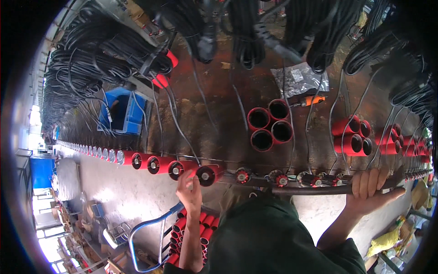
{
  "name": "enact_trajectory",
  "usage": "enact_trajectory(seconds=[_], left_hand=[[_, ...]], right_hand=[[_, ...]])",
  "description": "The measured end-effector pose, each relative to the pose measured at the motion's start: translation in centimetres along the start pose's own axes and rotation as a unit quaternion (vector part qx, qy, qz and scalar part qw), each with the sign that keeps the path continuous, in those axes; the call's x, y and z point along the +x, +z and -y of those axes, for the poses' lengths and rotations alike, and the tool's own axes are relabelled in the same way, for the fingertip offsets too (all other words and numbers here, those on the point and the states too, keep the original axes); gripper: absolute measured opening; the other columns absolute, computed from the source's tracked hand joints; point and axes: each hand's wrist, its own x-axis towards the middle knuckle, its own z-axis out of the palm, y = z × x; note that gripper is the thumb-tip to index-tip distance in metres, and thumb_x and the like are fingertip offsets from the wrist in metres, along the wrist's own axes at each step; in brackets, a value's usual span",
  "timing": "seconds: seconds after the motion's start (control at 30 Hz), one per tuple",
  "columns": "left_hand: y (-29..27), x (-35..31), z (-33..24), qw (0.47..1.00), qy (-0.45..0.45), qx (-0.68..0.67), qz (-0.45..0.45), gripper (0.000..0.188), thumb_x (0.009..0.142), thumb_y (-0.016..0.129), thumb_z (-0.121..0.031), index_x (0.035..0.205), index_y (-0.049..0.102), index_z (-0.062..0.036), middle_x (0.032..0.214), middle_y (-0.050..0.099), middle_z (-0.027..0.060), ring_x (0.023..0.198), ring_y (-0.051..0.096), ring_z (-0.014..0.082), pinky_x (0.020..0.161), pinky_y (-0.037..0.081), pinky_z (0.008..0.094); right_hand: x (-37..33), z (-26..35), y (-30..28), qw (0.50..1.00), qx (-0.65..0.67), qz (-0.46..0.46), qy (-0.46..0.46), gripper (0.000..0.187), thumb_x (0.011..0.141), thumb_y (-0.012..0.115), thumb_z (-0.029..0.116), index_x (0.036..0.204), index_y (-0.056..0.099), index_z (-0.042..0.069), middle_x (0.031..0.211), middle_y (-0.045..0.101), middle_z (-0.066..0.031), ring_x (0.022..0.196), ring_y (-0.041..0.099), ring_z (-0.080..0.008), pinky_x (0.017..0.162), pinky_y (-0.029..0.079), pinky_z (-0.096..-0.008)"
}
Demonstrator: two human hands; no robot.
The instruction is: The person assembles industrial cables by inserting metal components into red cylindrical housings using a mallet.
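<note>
My left hand (189,194) is raised at the table's front edge, its fingers bent together right by the open ends of two red tubes. Whatever may be between those fingertips is too small to make out. One of these tubes (209,175) has a round metal-centred part inside and a grey cable running to it. On the right, my right hand (367,194) is closed around a dark rounded bar (315,189) along the table's edge, thumb stretched out to the right. Bare motor-like parts (279,178) with red rings lie in a row just behind the bar.
Bundles of black cable (246,41) hang overhead. A long row of red tubes runs left; four stand upright (262,140) on the brown table (210,91). Also there: a blue bin (136,114), a plastic bag (303,80), an orange-black tool (312,99). A blue-framed cart (134,237) holds tubes below.
</note>
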Motion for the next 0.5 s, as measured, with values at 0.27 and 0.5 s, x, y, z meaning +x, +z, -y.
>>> enact_trajectory(seconds=[0.27,0.5], left_hand=[[13.5,2.1,-11.8,0.951,0.204,0.172,0.153,0.063,0.073,0.083,-0.049,0.108,0.059,-0.0024,0.108,0.064,0.0147,0.104,0.063,0.0336,0.076,0.056,0.0445],[19.7,2.5,-13.9,0.939,0.054,0.262,0.215,0.074,0.068,0.085,-0.049,0.113,0.056,0.0013,0.105,0.068,0.0209,0.098,0.069,0.0378,0.082,0.058,0.0471]], right_hand=[[0.2,3.5,-1.5,0.999,-0.034,0.003,0.001,0.070,0.090,0.042,0.082,0.079,0.040,0.013,0.053,0.033,0.0034,0.039,0.026,-0.0087,0.035,0.024,-0.0270],[0.3,4.1,-0.1,0.998,-0.056,0.013,-0.020,0.069,0.092,0.040,0.081,0.079,0.040,0.014,0.053,0.032,0.0036,0.040,0.025,-0.0073,0.035,0.023,-0.0256]])
